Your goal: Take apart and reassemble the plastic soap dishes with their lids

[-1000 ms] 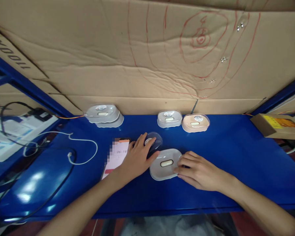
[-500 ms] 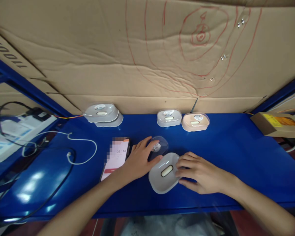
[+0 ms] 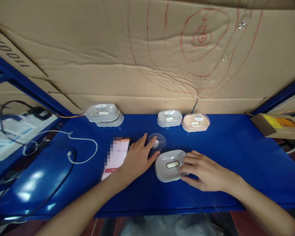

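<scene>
The right hand point(image 3: 201, 172) has its fingers curled in close together over the right end of a grey oval soap-dish-like tray point(image 3: 162, 167), grasping it by the rim, with the thumb below them at the near edge. The left hand point(image 3: 137, 155) is loosely spread, palm down, its fingertips resting on a clear plastic lid point(image 3: 161, 139) with a round label; it lies on the table just beyond the tray's left end, and the fingers are not clenched around it. The tray sits right side up between the two hands, uncovered, with a cream capsule-shaped piece point(image 3: 172, 164) in a dark outline at the middle of its floor. Left of the left hand lies a smartphone point(image 3: 115, 159) showing a timer. Along the back stand more containers under clear labelled lids: a grey lidded dish point(image 3: 164, 123) and, just beside it, a peach lidded dish point(image 3: 201, 127), each with a cream piece visible, and farther left a stack of grey dishes point(image 3: 113, 122), the upper one showing a cream piece too. A cardboard box point(image 3: 277, 129) is at the far right of the blue table point(image 3: 226, 147).
</scene>
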Demonstrator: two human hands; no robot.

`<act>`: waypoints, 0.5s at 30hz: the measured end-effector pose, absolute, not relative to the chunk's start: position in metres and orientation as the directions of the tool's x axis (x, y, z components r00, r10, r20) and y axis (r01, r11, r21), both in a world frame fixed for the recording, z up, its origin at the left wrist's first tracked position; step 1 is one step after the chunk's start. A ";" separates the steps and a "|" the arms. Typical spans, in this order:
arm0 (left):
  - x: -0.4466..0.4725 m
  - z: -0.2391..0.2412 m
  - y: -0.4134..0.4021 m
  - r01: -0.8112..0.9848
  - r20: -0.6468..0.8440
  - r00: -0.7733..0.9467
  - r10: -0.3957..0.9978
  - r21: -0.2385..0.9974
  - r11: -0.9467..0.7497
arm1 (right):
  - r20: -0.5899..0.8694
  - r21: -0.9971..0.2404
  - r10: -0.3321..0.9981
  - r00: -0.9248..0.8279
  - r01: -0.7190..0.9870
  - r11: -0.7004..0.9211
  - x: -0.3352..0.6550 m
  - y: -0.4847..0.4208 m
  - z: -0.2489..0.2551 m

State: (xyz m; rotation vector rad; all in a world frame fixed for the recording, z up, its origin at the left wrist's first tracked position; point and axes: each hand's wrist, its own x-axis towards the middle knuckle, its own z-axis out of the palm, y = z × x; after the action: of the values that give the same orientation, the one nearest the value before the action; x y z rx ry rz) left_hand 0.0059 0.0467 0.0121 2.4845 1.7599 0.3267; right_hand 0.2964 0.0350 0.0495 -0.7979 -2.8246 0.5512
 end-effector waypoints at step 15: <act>0.007 0.044 0.036 0.745 0.201 0.439 0.876 0.462 -0.480 | 0.196 -0.228 0.557 -0.807 0.515 0.826 0.299 0.043 0.041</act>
State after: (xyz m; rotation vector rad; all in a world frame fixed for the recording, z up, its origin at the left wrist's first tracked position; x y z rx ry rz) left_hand 0.0071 0.0357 0.0444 2.3905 1.3922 0.6032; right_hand 0.2994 0.0428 0.0411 -0.8238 -2.7540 0.2387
